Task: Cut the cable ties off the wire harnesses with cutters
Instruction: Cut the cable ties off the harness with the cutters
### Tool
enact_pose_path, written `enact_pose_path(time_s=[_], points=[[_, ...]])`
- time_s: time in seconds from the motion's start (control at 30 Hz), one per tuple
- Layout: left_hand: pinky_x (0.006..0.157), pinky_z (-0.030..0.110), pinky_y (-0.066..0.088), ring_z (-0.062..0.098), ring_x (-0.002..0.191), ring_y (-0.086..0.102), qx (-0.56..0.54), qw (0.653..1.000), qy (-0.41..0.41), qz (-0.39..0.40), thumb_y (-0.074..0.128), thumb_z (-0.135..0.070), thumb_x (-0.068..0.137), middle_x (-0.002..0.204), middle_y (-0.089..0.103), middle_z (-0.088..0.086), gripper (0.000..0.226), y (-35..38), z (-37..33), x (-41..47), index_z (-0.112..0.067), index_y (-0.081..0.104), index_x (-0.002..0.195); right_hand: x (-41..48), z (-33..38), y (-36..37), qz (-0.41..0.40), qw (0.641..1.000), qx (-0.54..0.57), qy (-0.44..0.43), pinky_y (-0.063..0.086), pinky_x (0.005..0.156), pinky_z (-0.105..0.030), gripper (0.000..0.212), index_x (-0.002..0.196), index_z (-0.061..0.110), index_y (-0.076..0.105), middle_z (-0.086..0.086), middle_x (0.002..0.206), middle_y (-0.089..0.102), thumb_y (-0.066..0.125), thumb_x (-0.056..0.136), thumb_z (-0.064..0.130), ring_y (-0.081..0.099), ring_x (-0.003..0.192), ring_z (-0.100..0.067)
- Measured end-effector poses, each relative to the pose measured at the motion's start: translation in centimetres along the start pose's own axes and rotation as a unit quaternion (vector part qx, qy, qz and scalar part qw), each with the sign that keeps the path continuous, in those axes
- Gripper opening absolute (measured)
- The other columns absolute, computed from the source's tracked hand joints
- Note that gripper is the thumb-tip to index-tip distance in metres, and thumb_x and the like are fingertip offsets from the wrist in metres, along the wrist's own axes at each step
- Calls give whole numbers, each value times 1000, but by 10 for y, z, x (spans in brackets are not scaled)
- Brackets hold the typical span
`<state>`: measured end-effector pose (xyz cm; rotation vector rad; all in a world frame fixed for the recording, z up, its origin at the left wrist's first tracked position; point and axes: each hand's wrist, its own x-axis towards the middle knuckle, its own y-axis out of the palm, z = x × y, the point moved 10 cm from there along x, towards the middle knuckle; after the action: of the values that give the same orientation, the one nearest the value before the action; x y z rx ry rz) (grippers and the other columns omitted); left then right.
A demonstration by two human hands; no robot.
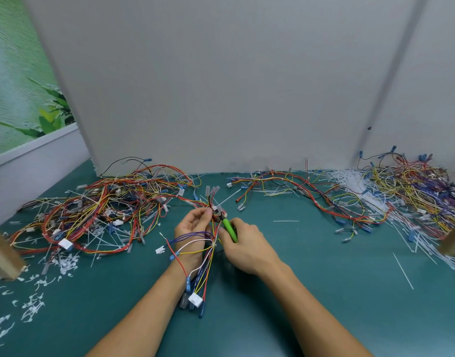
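My left hand (193, 225) pinches a wire harness (208, 256) of red, yellow, blue and white wires near its upper end, above the green table (311, 292). The harness hangs down over my left wrist to a white connector (196, 300). My right hand (247, 243) grips green-handled cutters (230, 229). Their dark jaws (221, 216) sit at the bundle, right beside my left fingertips. Whether a cable tie lies between the jaws is too small to tell.
A big tangle of harnesses (100, 212) lies at the left, another harness (311, 197) at the back right, and a dense pile with white cable ties (401, 191) far right. Cut tie scraps (33, 305) litter the near left. Wooden posts (2, 256) stand at both edges.
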<state>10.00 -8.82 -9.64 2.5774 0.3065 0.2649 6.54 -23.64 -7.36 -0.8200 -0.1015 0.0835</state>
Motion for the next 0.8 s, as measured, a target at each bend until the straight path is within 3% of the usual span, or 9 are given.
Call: enact_pose_path(time_s=[0.3,0.47,0.6,0.8], points=[[52,18,53,10,59,69,-17,1000,-12,2,61,4,92,73,75,5,10,2,0,-1,-3,66,88,-1,4,3,10,1000,22,-11,32,50,-29,38,77,22,48,-1,74,56,45,103,50,50,61,-17],[50,19,51,12,54,62,-11,1000,-20,-3,65,0,90,72,74,7,11,-1,3,-1,-7,69,83,0,1,3,30,998,59,10,56,58,-42,43,82,15,54,-12,75,64,43,104,51,66,65,-34],[50,19,52,10,53,62,-8,1000,-26,-11,65,1,91,71,73,6,10,-2,5,-1,-6,68,84,0,-1,11,61,993,96,24,48,40,-29,43,84,15,51,-18,81,70,40,105,51,64,46,-21],[56,16,53,6,61,67,37,999,-5,-28,62,2,93,71,74,0,8,-3,3,-2,-5,66,91,-1,1,15,78,990,119,22,54,43,-32,39,88,15,52,-19,88,71,41,105,49,71,53,-28]])
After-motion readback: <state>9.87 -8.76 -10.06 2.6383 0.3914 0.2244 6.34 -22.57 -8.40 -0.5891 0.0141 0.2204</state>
